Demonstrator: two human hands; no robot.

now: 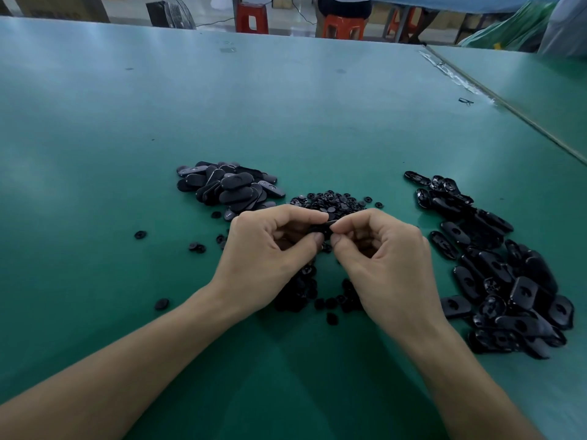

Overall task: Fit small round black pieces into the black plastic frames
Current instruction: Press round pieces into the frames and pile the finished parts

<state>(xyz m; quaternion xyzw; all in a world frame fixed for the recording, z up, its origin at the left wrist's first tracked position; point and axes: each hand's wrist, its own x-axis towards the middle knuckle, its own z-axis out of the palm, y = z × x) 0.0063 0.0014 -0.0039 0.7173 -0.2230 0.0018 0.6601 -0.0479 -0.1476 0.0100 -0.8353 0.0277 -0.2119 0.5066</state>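
Hovering over loose small round black pieces (298,293) on the green table (95,185), the left hand (270,249) and right hand (381,258) meet, thumbs and forefingers curled tight, pinching one black frame (321,230) between them. To the right sprawls a heap of frames (508,281); just beyond the fingertips, a round-piece pile (336,201); left of that, stacked oval pieces (228,185). Red stools (252,17) stand far back.
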